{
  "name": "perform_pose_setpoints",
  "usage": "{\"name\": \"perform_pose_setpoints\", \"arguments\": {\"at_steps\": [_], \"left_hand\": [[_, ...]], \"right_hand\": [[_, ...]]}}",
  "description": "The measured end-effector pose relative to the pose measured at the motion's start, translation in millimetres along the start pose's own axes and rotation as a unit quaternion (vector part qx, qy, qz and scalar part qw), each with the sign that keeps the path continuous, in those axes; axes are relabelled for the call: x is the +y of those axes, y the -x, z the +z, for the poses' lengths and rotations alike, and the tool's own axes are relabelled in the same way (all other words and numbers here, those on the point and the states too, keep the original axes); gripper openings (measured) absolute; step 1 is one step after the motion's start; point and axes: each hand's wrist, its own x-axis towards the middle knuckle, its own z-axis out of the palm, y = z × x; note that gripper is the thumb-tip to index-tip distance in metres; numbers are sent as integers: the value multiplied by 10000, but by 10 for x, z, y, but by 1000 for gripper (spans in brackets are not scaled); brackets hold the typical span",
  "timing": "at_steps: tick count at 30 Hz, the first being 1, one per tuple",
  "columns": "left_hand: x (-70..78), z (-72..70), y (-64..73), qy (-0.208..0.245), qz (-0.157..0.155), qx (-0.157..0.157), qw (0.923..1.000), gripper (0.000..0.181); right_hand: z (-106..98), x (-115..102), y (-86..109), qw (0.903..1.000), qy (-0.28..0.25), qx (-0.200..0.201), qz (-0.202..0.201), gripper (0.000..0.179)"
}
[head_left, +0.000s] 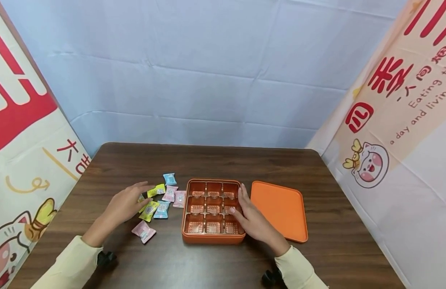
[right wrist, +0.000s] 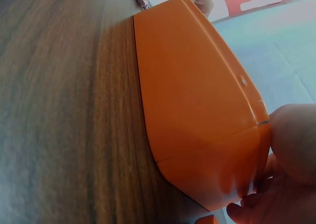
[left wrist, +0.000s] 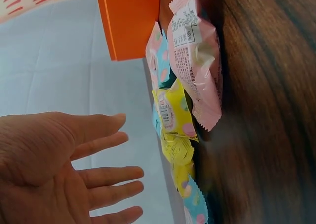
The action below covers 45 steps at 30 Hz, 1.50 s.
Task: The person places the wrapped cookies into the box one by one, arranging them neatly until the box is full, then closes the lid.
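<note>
Foreground: pale sleeves (head_left: 74, 263), then room on the desk (head_left: 179, 265) before the orange box (head_left: 213, 239). Left hand (head_left: 122, 205), fingers spread, hovers by candies (head_left: 161, 209) left of the box; right hand (head_left: 254, 220) apparently pinches its right rim, fingertips partly hidden; lid (head_left: 280, 210) just beyond.

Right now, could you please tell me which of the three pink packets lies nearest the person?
The pink packet lowest in the head view; the other two pink packets lie farther back, near the orange box.

Box (head_left: 213, 239) on tbl (head_left: 213, 162) | candies (head_left: 149, 211) L of box | lid (head_left: 282, 210) R | cloth (head_left: 208, 80) bhd tbl
</note>
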Motion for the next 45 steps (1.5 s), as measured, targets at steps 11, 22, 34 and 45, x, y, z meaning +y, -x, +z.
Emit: {"name": "perform_pose_setpoints", "arguments": {"at_steps": [11,22,34,45], "left_hand": [[-29,7,-20,76,174,-174,9997,40],[-23,42,-15,252,419,-834,9953,42],[4,31,-47,417,647,-1203,9897,42],[5,63,-87,761,756,-1279,9860,44]], "right_hand": [[-15,12,-6,10000,49,6,-12,80],[-22,-8,3,10000,59,-61,10,82],[-5,-8,6,9999,95,37,-25,82],[-31,-1,21,10000,53,2,10,82]]}}
